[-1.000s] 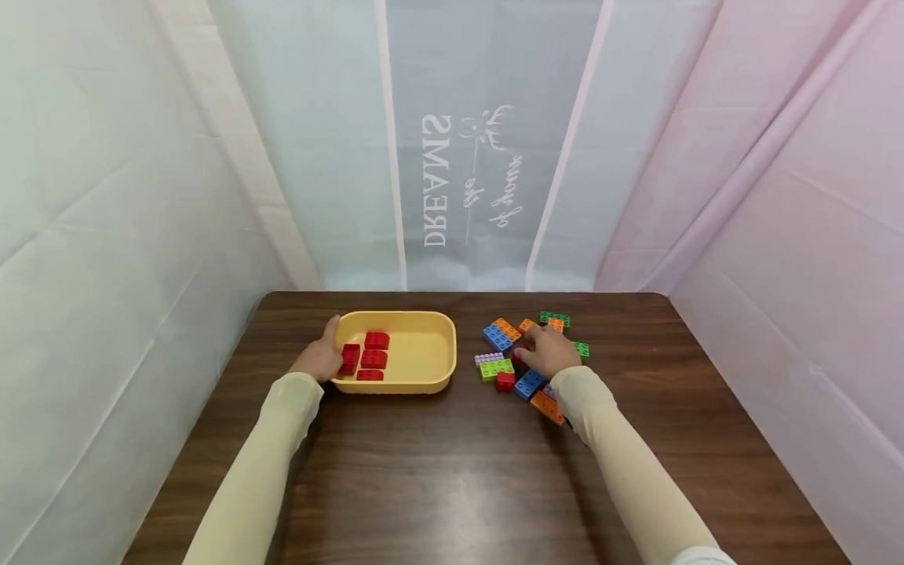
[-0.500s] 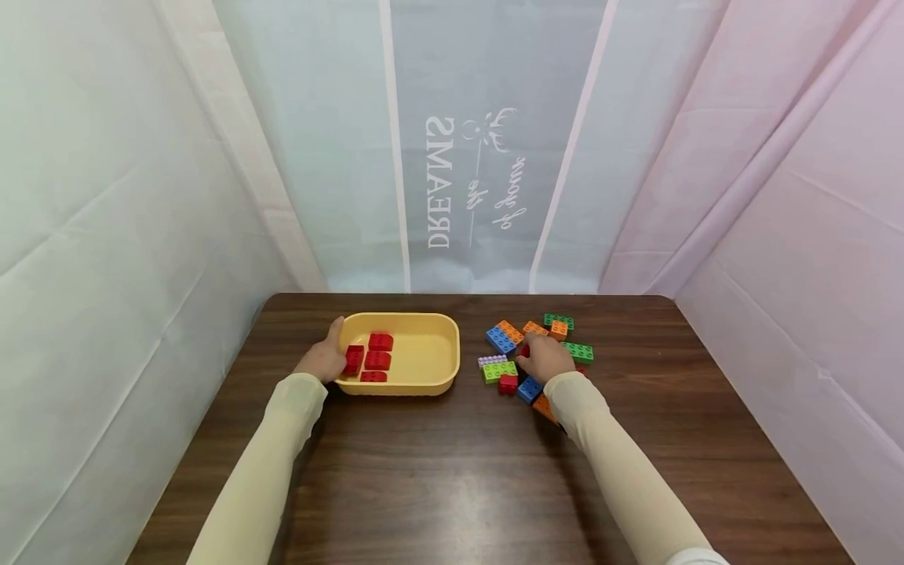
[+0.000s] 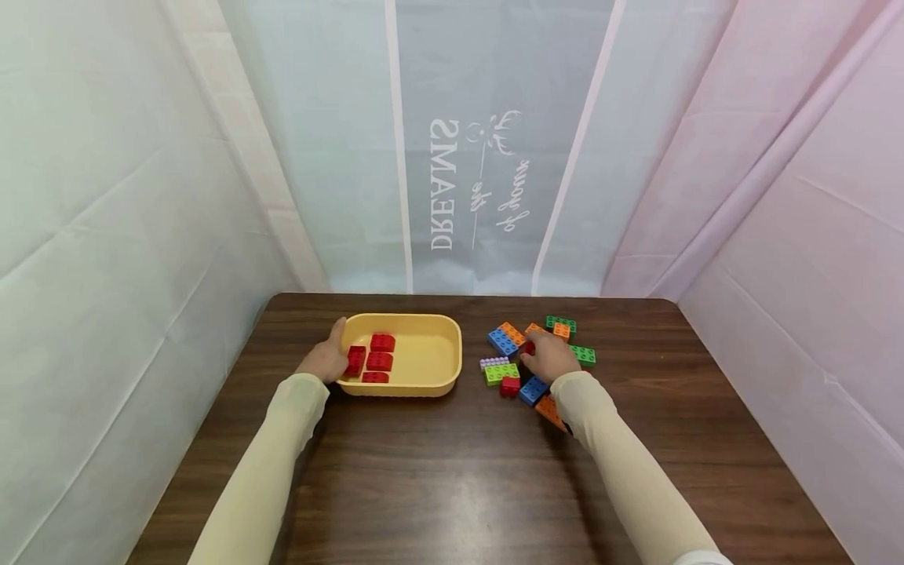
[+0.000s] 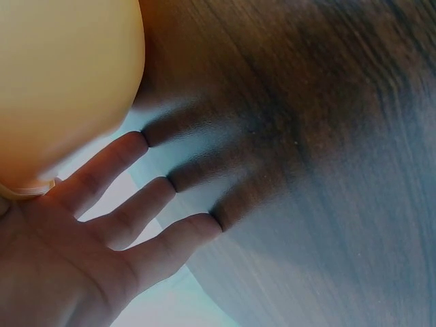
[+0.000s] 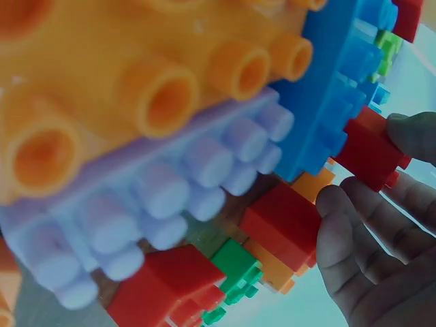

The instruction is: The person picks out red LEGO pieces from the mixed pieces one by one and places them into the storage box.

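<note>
My left hand (image 3: 323, 361) rests on the left rim of a yellow tray (image 3: 421, 389). In the left wrist view, several spread, straight fingers touch the table (image 4: 327, 177) under the tray's side. Red toy bricks (image 3: 379, 362) lie inside the tray's left half. Over a loose group of toy bricks on the right, my right hand (image 3: 552, 357) pinches a red brick (image 5: 371, 148) between thumb and fingers. Another red brick (image 5: 283, 225) lies close by its fingertips. Orange (image 5: 102, 75), lilac (image 5: 170, 187) and blue (image 5: 317, 88) bricks show large in the right wrist view.
Around the right hand lie a lime green brick (image 3: 502, 373), a small red brick (image 3: 510, 387), a dark blue brick (image 3: 534, 390) and an orange brick (image 3: 550, 412). Green bricks (image 3: 583, 355) sit farther right. A pale curtain (image 3: 473, 157) hangs behind the table's back edge.
The right hand's fingers have closed on a red brick among the loose bricks, after hovering spread over them. My left hand stays at the tray; the head view has shifted slightly.
</note>
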{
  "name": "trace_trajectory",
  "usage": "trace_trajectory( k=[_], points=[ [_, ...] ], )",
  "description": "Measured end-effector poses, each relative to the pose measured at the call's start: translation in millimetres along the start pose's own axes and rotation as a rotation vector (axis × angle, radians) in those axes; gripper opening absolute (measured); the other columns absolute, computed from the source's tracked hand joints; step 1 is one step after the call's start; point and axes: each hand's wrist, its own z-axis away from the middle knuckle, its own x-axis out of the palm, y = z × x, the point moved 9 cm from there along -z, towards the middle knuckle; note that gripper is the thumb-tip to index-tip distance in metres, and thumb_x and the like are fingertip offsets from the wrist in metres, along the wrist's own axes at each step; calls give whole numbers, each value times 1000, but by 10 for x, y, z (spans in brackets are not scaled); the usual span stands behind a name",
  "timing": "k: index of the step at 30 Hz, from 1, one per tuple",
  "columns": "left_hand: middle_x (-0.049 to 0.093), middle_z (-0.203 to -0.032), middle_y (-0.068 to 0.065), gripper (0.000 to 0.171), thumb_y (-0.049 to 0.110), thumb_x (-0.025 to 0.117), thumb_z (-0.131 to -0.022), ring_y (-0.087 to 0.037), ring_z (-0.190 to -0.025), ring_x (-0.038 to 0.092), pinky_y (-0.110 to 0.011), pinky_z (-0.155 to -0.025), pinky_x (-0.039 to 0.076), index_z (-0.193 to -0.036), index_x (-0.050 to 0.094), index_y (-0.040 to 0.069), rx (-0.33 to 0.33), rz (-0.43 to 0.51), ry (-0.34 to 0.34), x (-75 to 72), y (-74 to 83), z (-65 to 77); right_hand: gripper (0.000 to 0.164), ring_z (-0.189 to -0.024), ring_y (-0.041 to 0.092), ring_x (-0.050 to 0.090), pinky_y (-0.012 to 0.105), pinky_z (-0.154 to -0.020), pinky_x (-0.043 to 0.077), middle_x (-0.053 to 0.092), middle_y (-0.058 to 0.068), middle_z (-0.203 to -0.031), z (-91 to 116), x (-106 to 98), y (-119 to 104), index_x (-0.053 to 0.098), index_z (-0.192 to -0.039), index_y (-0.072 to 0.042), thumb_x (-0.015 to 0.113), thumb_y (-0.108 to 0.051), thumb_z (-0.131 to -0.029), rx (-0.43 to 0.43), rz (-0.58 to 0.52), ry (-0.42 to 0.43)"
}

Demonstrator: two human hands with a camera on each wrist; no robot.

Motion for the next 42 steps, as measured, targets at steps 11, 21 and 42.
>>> trace_trajectory(
  k=[11,21,42],
  points=[
    [53,-131,-33,83,6,44,-94,-37,-95,57,-53,-91,46,-162,-3,12,-12,-9,0,-10,1,2,46,-101,33,61,54,-90,50,64,19,-123,-84,-66,-139,61,-134,0,71,-22,-95,-68,2,23],
    [54,-129,-30,81,7,44,-97,-37,-96,57,-55,-94,45,-163,-4,15,-49,8,-1,-63,-13,-2,49,-115,38,59,55,-95,47,60,21,-133,-173,-121,-395,57,-139,0,69,-22,-96,-123,-13,6],
    [59,-124,-30,82,7,44,-96,-34,-91,60,-52,-88,48,-163,-2,14,-27,-5,-3,-45,38,-14,44,-98,26,62,46,-84,52,64,11,-123,-384,-87,-1059,63,-135,-7,70,-25,-95,-226,1,26]
  ],
)
